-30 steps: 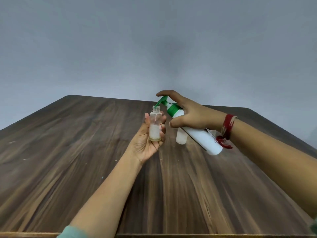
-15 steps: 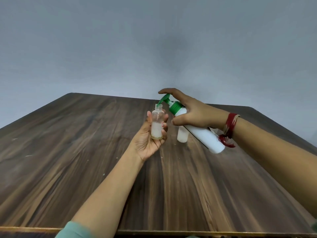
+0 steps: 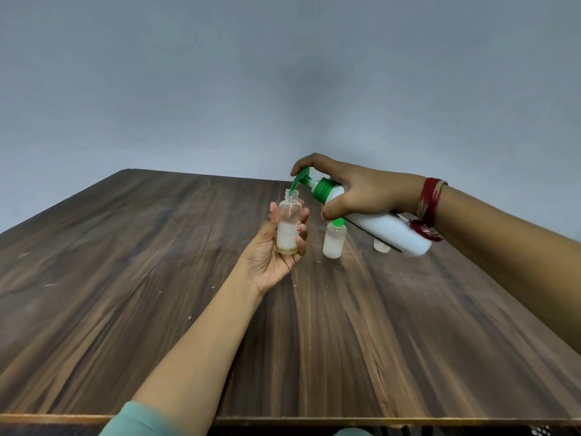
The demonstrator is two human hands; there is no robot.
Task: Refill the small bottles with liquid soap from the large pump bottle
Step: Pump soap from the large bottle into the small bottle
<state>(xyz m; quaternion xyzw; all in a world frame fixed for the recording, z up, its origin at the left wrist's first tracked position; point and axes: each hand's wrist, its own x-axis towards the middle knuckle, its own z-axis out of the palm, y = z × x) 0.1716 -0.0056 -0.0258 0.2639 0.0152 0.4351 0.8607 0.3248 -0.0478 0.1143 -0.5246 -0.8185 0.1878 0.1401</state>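
While my left hand (image 3: 273, 258) grips the small bottle (image 3: 288, 223) and right hand (image 3: 367, 196) the pump bottle (image 3: 388, 231), nozzle (image 3: 298, 181) drift could spill soap beside its mouth.

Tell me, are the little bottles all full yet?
Not yet. Done: the capped bottle on the table looks full. In hand: the left hand holds an open bottle, partly full, while the right hand tilts the pump bottle, nozzle over its mouth. Left: topping it up, capping it, and maybe the half-hidden bottle behind the pump bottle.
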